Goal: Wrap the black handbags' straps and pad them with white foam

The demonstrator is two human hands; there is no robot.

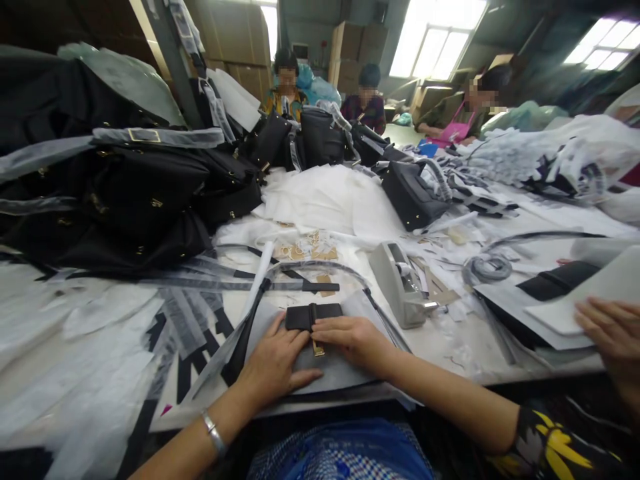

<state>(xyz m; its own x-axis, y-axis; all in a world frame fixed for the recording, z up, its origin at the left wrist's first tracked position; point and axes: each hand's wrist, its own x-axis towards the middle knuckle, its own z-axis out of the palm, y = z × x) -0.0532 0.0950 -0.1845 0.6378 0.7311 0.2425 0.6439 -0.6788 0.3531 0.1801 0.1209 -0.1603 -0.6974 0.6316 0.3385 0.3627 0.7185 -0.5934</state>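
A black bag lies in front of me with a pale grey protective sheet [270, 313] over it. On the sheet is a short, wide black leather strap [326, 311] with a narrow loop around its middle. Below the loop a gold metal piece [319, 349] shows. My left hand [275, 363] rests on the sheet, thumb stretched out and fingertips at the strap's lower left edge. The fingers of my right hand [353, 339] are pressed together on the strap beside the loop; its thumb is hidden. Clear-wrapped handles [333, 265] arch behind the strap.
A grey tape dispenser [397, 287] stands right of the bag. Black bags [125, 193] are heaped at left. At right, another person's hand [613, 333] touches a white sheet [585, 300] over a black piece. Several people sit across the table.
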